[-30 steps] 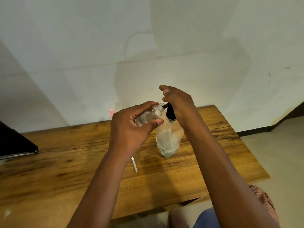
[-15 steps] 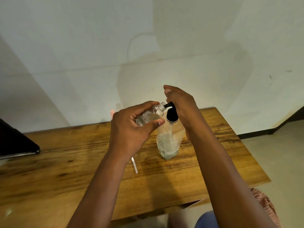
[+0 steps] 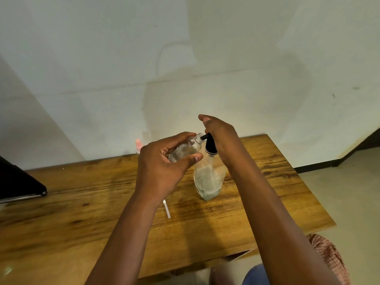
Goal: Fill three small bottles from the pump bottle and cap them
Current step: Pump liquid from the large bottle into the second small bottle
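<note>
Clear plastic small bottle (image 3: pixel 186 150), tilted in my left hand (image 3: pixel 162 167), meets the black spout of the clear pump bottle (image 3: pixel 207 177) on the wooden counter (image 3: pixel 82 202) under my pressing right hand (image 3: pixel 221 134); any misalignment risks spilling.

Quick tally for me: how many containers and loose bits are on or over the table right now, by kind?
Pump bottle with black pump head, standing on the table: 1
Small clear bottle, uncapped, gripped in the left hand at the nozzle: 1
Pink-capped small bottle, at the far edge, mostly hidden: 1
White strip lying flat: 1
Dark flat object at left: 1
Total: 5
</note>
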